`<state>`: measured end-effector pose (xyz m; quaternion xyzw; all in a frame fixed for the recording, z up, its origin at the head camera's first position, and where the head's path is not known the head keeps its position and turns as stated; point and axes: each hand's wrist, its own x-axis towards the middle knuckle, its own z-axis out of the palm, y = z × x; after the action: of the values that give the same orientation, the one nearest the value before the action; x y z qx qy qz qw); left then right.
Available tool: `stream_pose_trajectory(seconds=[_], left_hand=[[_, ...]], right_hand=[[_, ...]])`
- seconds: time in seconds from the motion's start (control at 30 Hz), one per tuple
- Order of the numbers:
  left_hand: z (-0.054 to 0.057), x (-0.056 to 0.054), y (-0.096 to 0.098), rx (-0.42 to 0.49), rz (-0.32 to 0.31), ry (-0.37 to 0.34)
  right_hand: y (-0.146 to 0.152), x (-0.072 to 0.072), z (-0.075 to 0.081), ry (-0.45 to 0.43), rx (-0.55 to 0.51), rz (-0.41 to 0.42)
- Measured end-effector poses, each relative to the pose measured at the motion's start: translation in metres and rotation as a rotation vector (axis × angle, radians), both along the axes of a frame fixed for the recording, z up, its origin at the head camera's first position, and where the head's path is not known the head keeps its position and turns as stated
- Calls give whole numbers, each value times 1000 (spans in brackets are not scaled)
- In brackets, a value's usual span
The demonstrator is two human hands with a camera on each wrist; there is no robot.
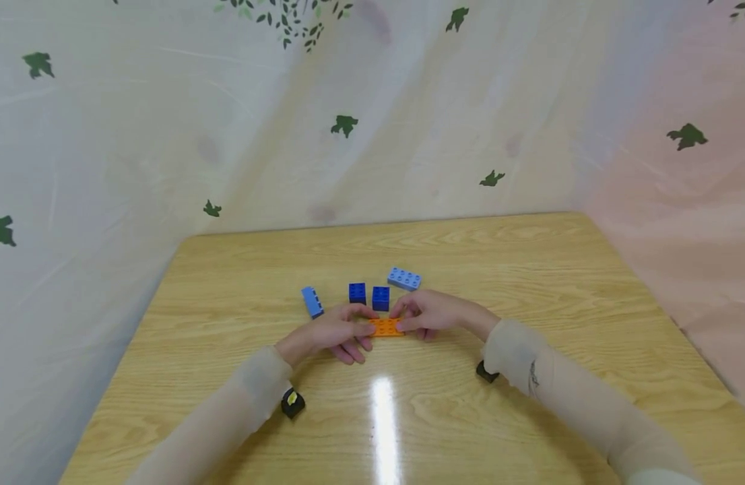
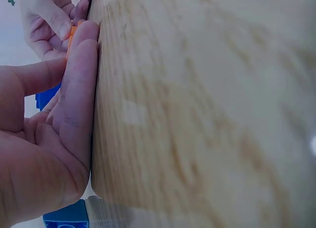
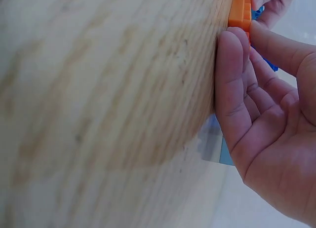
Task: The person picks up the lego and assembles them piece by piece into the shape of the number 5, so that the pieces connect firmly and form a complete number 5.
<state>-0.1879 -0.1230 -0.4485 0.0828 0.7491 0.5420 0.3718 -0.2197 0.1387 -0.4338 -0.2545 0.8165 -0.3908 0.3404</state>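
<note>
An orange toy building brick [image 1: 386, 327], studs up, lies on the table between both hands. My left hand [image 1: 339, 331] pinches its left end between thumb and fingers, with the lower fingers stretched out low beside it. At the right end, my right hand [image 1: 436, 313] pinches the brick too, its other fingers curled beneath the palm. In the right wrist view the orange brick's side [image 3: 238, 11] shows past the fingertips, close against the wood. Just behind the hands stand two dark blue bricks, one on the left [image 1: 357, 293] and one on the right [image 1: 381, 298].
A light blue brick [image 1: 404, 278] lies studs up behind the right hand. Another blue brick [image 1: 312, 302] rests on its side beyond the left hand. The wooden table [image 1: 500, 269] ends at a patterned cloth [image 1: 409, 155] behind and at both sides.
</note>
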Motion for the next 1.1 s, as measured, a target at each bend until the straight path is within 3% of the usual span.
stream_pose_trajectory(seconds=[0.3, 0.83, 0.97, 1.1], left_hand=[[-2, 0, 2, -6, 24, -16], [-4, 2, -1, -1, 41, -4], [-3, 3, -1, 8, 52, 2], [-3, 5, -1, 18, 58, 0]], right_hand=[[2, 0, -2, -80, -43, -40], [1, -1, 1, -53, -31, -52], [1, -3, 6, -1, -46, -103], [-2, -5, 6, 113, -83, -159]])
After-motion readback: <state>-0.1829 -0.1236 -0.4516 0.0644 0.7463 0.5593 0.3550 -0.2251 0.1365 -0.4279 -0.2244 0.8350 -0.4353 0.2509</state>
